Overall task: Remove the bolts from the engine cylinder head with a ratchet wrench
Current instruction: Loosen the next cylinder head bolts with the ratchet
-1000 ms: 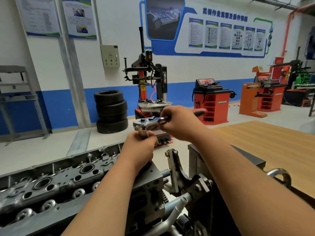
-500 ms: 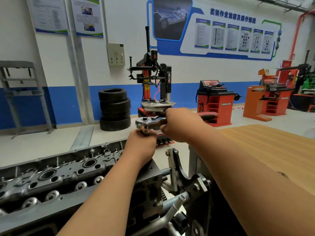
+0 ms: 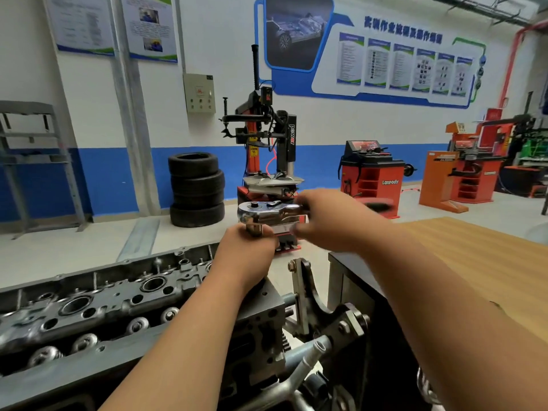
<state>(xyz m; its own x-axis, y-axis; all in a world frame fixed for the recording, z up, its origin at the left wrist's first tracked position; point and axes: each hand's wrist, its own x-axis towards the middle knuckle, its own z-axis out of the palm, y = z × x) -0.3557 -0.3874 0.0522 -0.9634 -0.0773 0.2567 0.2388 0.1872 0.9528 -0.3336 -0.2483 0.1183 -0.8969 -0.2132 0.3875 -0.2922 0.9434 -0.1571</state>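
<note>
The grey engine cylinder head (image 3: pixel 98 304) stretches from the lower left to the centre, with bores and valve springs on top. A chrome ratchet wrench (image 3: pixel 267 213) is held level above its right end. My left hand (image 3: pixel 246 256) grips the socket or extension under the ratchet head; what it sits on is hidden by the hand. My right hand (image 3: pixel 332 221) grips the wrench handle, whose dark end pokes out to the right. No loose bolt is visible.
A metal bracket and stand (image 3: pixel 323 310) holds the head's right end. A wooden table (image 3: pixel 474 262) lies to the right. On the floor beyond are stacked tyres (image 3: pixel 195 188), a tyre changer (image 3: pixel 267 149) and red and orange machines (image 3: pixel 370 176).
The view has tilted slightly, so the room sits lower in frame. My right hand has shifted a little with the wrench handle; my left hand stays on the socket.
</note>
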